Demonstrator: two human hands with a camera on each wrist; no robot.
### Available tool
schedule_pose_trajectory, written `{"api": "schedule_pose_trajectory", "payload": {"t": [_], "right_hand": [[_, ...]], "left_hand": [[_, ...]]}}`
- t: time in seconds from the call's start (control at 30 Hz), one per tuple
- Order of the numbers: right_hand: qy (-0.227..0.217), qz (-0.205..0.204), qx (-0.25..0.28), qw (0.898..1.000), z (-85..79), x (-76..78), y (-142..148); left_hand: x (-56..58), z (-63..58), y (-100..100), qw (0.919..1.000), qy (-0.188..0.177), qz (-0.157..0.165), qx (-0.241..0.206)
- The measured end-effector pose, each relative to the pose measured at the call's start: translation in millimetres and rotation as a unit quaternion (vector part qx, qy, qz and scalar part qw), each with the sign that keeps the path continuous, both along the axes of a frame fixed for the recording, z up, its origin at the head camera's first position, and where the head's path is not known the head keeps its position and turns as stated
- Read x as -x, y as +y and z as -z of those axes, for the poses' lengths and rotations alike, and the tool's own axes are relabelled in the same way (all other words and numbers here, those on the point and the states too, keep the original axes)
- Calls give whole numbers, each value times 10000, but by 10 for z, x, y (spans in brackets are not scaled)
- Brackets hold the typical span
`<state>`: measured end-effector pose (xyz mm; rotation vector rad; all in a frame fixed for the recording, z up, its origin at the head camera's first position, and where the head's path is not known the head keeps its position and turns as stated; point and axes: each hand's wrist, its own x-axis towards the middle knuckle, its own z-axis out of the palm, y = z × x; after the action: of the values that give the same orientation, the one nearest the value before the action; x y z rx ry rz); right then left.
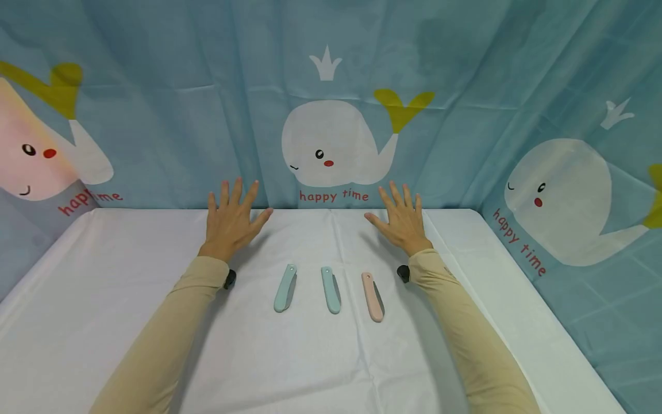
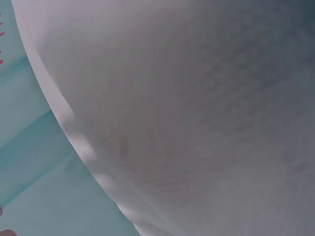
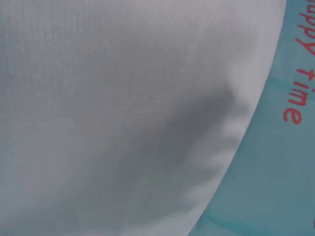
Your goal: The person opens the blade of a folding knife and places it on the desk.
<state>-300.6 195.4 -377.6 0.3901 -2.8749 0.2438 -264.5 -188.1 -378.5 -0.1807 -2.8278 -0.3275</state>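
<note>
My left hand (image 1: 230,223) is spread over the far left part of the table, palm down, with nothing in its grasp. On the far right my right hand (image 1: 402,221) is spread the same way, also holding nothing. Between the forearms lie three folding knives in a row. The left one is a light-blue folding knife (image 1: 283,289), tilted to the right. A second light-blue folding knife (image 1: 329,290) lies in the middle. To its right is a pink folding knife (image 1: 372,298), nearest the right wrist. A strip of grey blade shows along the right side of each handle.
A white cloth (image 1: 258,368) with creases covers the table. Behind its far edge hangs a blue curtain (image 1: 207,126) printed with whales and red lettering, which continues along the left and right sides. A black wrist camera (image 1: 230,279) shows under the left sleeve, another (image 1: 403,273) at the right.
</note>
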Motion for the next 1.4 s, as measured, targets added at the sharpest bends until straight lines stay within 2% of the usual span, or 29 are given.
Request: {"api": "schedule_pose_trajectory", "payload": {"t": [0.27,0.77,1.13,1.4], "right_hand": [[-77,-112,43,9999,-59,-72,-59],[-98,-399,242,9989,-146,-282,-175],[-144,-596,275,9977,-124,-458,-274],[-111,-764,328,9965,-159,-591,-337]], "left_hand": [[-62,-11,-10,10000,71,31,45],[-271,-107,31,9998,-169,67,-10],[-397,-171,93,9993,-331,148,14],[-491,-186,157,9993,-298,226,-61]]}}
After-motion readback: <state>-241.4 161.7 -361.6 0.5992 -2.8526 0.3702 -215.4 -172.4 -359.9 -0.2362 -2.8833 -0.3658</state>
